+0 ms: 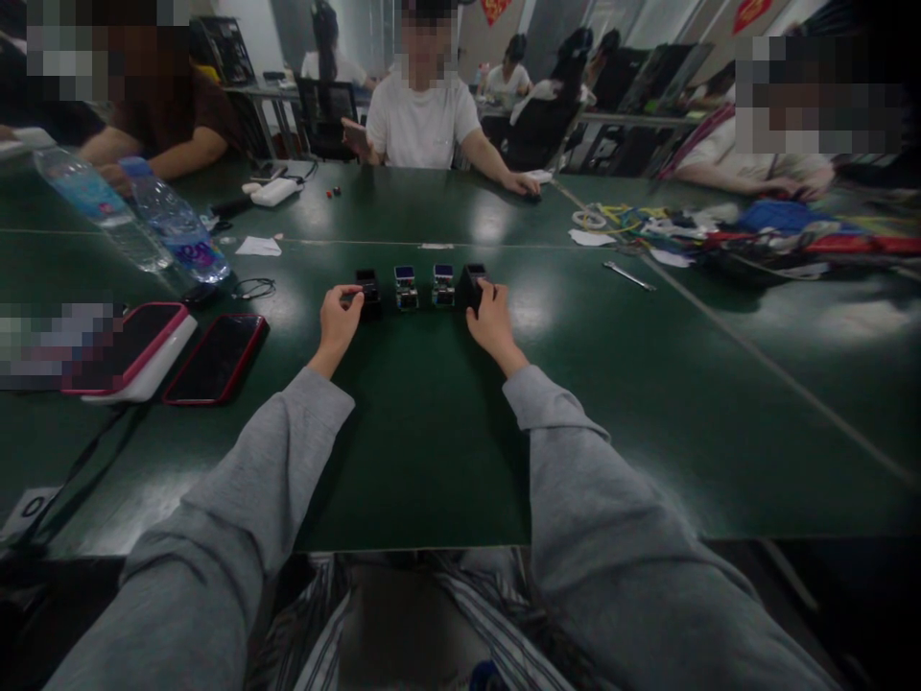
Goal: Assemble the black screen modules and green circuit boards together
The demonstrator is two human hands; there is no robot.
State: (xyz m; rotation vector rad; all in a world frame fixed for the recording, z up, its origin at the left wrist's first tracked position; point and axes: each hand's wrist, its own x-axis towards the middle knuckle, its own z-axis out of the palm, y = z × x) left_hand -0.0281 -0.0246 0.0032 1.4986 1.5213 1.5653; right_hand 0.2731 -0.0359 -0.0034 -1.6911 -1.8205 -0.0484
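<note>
Black boxes (421, 286) in a row, end ones part-hidden by left hand (340, 321), right hand (491, 321)

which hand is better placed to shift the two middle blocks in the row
Either: the left hand holds the left end block, the right hand the right end block; each has one middle block beside it.

table (432, 451) is dark green with a glossy shine. sleeves (259, 480) are plain grey, and the trousers (460, 614) at the bottom of the frame are striped grey and white. the four little blocks (421, 286) mid frame: outer two black, inner two silvery with blue tops. at the left, a phone (216, 357) has a red edge and a case (133, 350) is pink and white. bottles (177, 226) upper left are clear with blue and purple labels. the person up top wears a white shirt (421, 120).
</note>
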